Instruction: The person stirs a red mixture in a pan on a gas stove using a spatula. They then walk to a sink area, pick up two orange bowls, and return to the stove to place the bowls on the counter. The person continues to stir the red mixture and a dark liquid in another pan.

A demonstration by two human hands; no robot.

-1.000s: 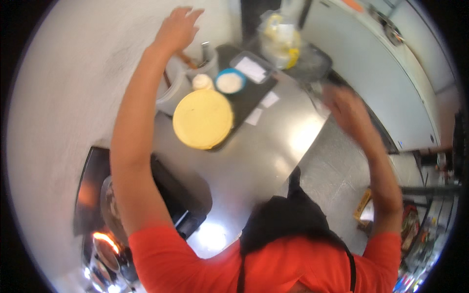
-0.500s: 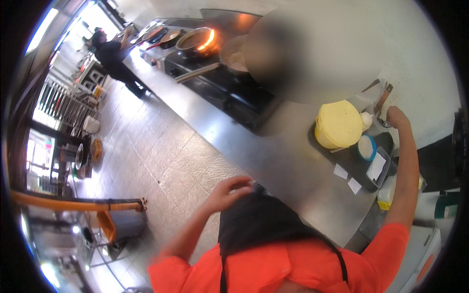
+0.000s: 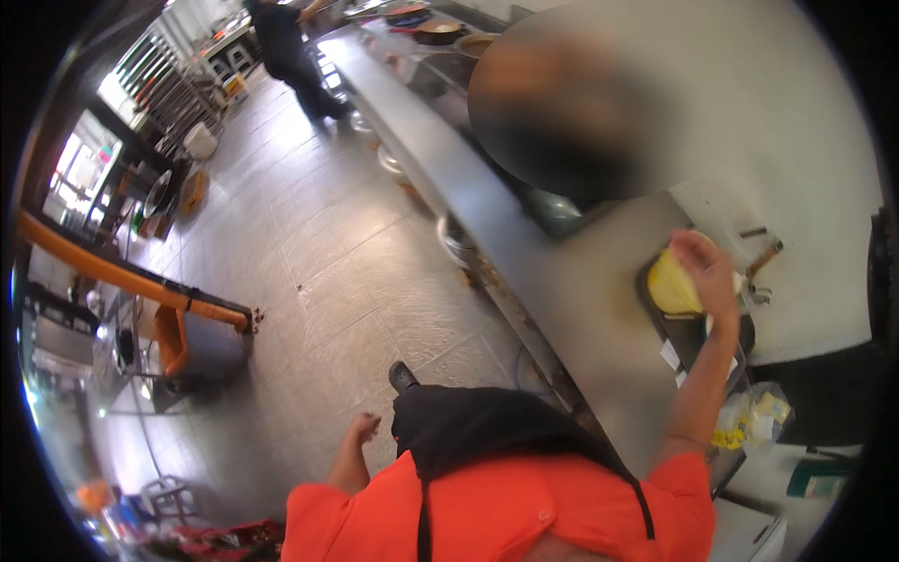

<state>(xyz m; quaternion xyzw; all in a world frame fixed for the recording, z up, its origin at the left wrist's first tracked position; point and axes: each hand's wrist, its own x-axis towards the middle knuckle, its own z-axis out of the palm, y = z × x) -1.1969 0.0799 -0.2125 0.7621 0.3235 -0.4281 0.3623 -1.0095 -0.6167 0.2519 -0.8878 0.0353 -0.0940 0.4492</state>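
Yellow disc (image 3: 672, 286): round, flat, pale yellow, lying on a dark tray (image 3: 695, 339) at the far right of the steel counter (image 3: 571, 309), close to the white wall. Probably soft and pliable, light, likely to sag or tear if lifted by one edge; best taken from beneath with a flat palm or at two opposite edges.

Right hand (image 3: 707, 272): resting over the disc's right edge, fingers loosely spread, not pinching anything that can be made out.

Left hand (image 3: 363, 429): hanging low over the floor, well apart from the counter, fingers curled inward, holding nothing.

Adjacent items: metal tongs (image 3: 760, 262) just beyond the tray; paper slips (image 3: 670, 354) beside it; clear bag (image 3: 749, 421) with yellow contents nearer along the counter.

Surface: long brushed steel, smooth, probably slick.

Room: commercial kitchen, grey tiled floor (image 3: 318, 253), orange rail (image 3: 122, 276) at left, another person (image 3: 290, 47) working at the far end.
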